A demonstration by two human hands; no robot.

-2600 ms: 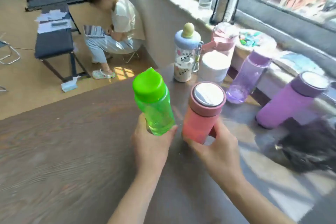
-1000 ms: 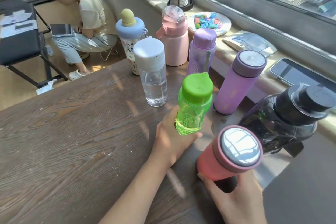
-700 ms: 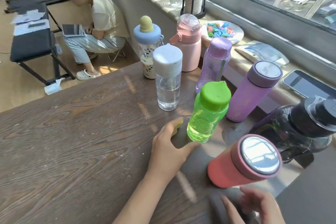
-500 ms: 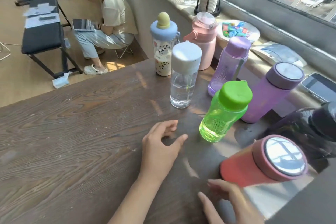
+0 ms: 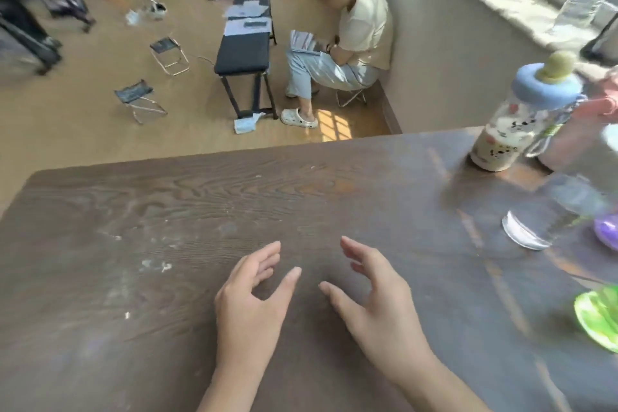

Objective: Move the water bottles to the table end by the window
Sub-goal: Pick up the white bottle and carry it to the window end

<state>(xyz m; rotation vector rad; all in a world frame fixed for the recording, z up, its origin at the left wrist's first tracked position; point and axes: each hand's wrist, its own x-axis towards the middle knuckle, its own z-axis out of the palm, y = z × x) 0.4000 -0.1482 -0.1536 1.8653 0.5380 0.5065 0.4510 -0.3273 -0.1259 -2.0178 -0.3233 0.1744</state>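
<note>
— Dark wood grain underfoot of everything: table [image 5: 140,244], bare across its left half, flecked with pale specks. Beyond the far edge?

— Tan floor, two small folding stools [image 5: 138,99] on the left, then a black bench [image 5: 243,50] with papers on top, then a seated person [image 5: 347,43] bent over a tablet, back against the wall under the window sill [image 5: 521,0].

— And over the table, middle?

— Left hand [image 5: 249,311] first, just above the wood, fingers loosely curled and spread apart, thumb out — gripping nothing. Just beside it, right hand [image 5: 378,308], same slack half-open claw, likewise empty. Thumbs pointing at each other, not touching.

— Bottles?

— All crowded at the right end, nearest the window, well apart from both hands. Farthest back, blue-capped bottle [image 5: 511,124] with a cartoon print and a yellow-green knob, upright. Touching or just beside it on the right, pink bottle [image 5: 575,134], cut off by the frame. Nearer, clear bottle [image 5: 548,217], blurred, only the lower body showing. Right of that, sliver of a purple bottle [image 5: 607,232]. Nearest of all, base of a green bottle [image 5: 598,318] at the frame edge — upright or tilted, cannot tell.
</note>
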